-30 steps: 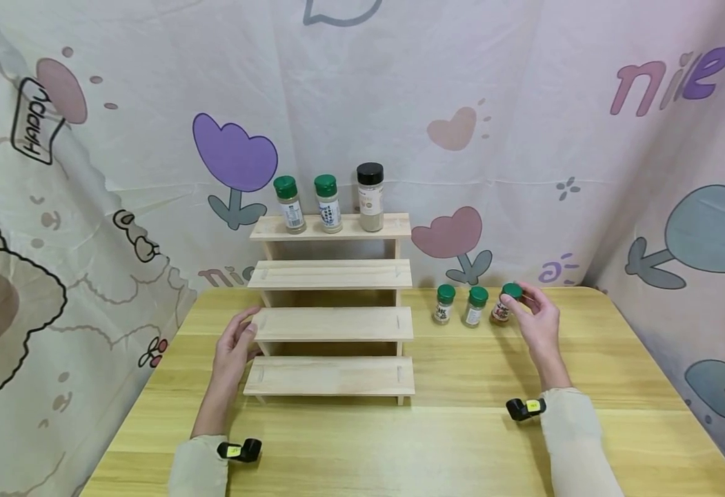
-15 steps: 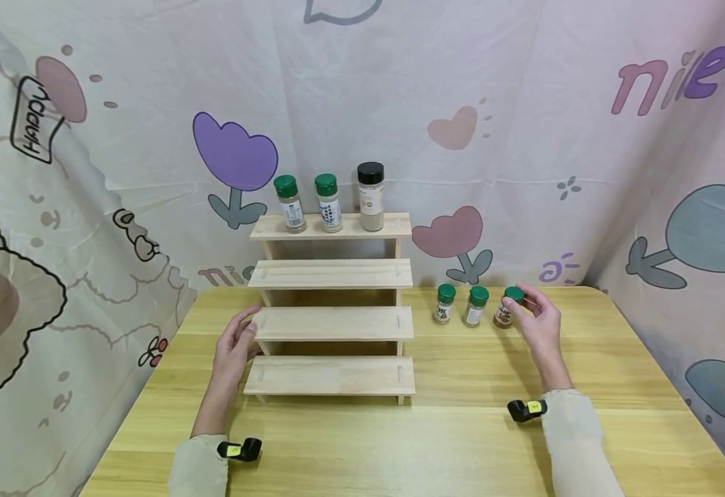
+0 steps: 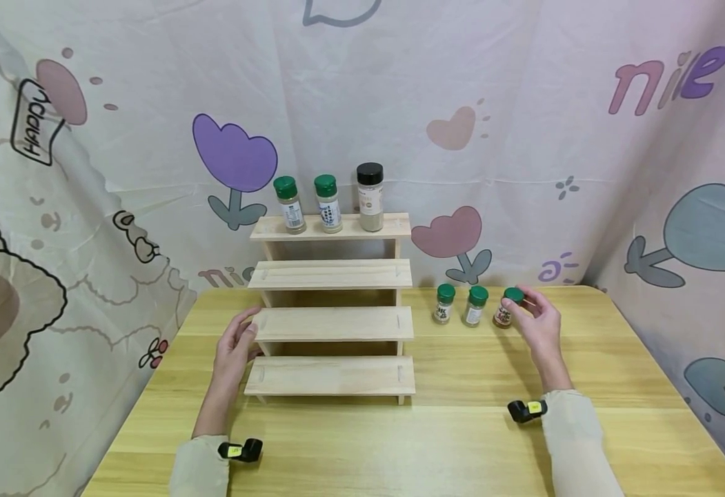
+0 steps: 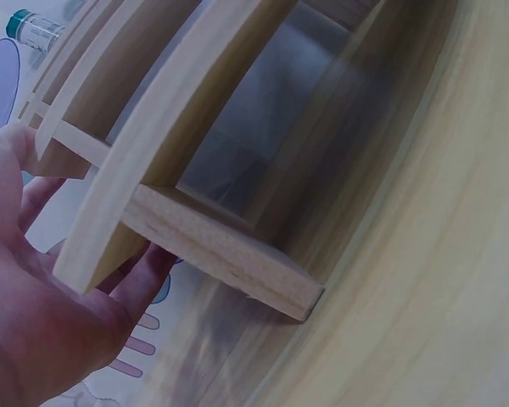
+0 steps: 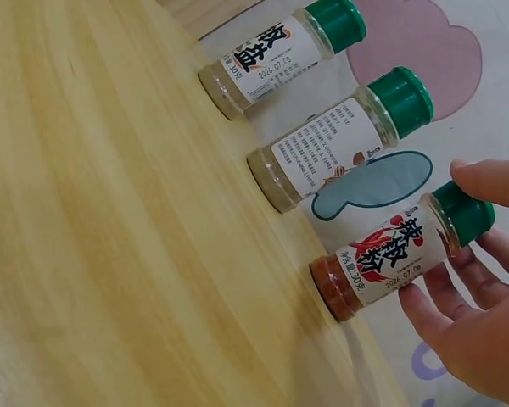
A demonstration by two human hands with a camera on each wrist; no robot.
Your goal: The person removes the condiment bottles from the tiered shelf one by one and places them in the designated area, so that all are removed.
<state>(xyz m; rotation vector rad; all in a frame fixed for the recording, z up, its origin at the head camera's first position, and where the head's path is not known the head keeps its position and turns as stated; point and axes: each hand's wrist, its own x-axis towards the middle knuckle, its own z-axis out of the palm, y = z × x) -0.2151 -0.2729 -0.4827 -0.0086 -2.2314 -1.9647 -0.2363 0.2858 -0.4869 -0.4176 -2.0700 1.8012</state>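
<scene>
A four-step wooden shelf (image 3: 331,324) stands on the table, and my left hand (image 3: 233,348) holds its left side at the third step; the left wrist view has my fingers around the board's end (image 4: 93,229). At the right, my right hand (image 3: 539,324) pinches the green cap of a jar of red powder (image 3: 502,315), seen upright on the table. In the right wrist view, thumb and fingers lie around that cap (image 5: 465,214). Left of it stand two more green-capped jars, the middle one (image 3: 474,312) and the left one (image 3: 443,308).
On the shelf's top step stand two green-capped jars (image 3: 292,207) (image 3: 329,207) and a taller black-capped jar (image 3: 371,200). A printed cloth (image 3: 350,90) hangs behind the wooden table (image 3: 350,449).
The jar of red powder has shifted slightly to the right with my right hand and stands straighter. My left hand has stayed in place on the shelf.
</scene>
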